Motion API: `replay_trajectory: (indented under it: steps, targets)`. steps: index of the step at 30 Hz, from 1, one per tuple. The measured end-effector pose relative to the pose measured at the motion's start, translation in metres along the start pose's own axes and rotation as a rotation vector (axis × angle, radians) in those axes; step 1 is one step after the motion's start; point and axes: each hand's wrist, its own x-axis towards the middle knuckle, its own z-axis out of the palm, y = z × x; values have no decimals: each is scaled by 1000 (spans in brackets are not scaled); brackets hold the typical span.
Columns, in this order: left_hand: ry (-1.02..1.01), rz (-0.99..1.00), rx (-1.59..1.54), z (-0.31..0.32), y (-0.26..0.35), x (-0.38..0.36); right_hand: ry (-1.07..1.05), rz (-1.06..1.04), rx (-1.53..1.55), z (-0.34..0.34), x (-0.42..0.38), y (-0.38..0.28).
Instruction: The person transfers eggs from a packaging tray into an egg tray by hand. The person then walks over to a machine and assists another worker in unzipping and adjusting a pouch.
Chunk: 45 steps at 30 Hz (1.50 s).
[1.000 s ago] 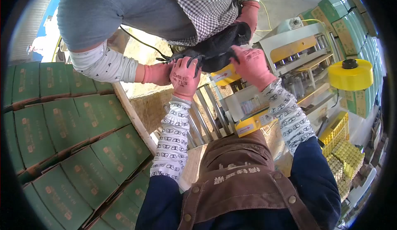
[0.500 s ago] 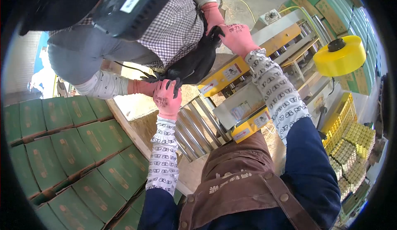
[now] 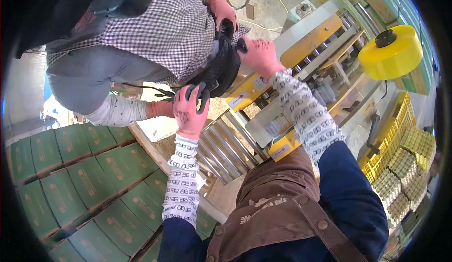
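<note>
A black mesh pouch [image 3: 221, 66] hangs at the waist of a co-worker in a checked shirt [image 3: 160, 31] who stands close in front of me. My left hand [image 3: 188, 111], in a pink glove, grips the pouch's lower end. At the upper right edge of the pouch my right hand [image 3: 256, 54], also gloved in pink, pinches the fabric. The co-worker's own pink-gloved hands hold the pouch too, one hand at the top [image 3: 221, 10] and one hand at the lower left [image 3: 160, 109].
A roller conveyor [image 3: 226, 146] and a yellow-and-white strapping machine [image 3: 301, 50] stand right behind the pouch. A yellow tape reel [image 3: 391, 52] sits at the right. Green cartons [image 3: 80, 177] are stacked at the left, egg trays [image 3: 405, 167] at the right.
The view has tilted and the co-worker stands closer. My right hand came down and left onto the pouch's upper edge. My left hand keeps its grip on the lower end.
</note>
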Motion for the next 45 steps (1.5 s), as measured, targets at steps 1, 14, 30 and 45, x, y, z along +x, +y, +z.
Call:
replay_trajectory:
  steps: [1, 14, 30, 45]
  targets:
    - [-7, 5, -10, 0, 3, 12, 30, 18, 24, 2, -15, -4]
    - [-366, -231, -107, 14, 18, 56, 166, 449, 881, 16, -104, -67]
    - [-228, 9, 200, 23, 27, 56, 51, 320, 436, 12, -89, -41]
    - [-242, 105, 186, 52, 36, 63, 1, 77, 80, -3, 24, 7]
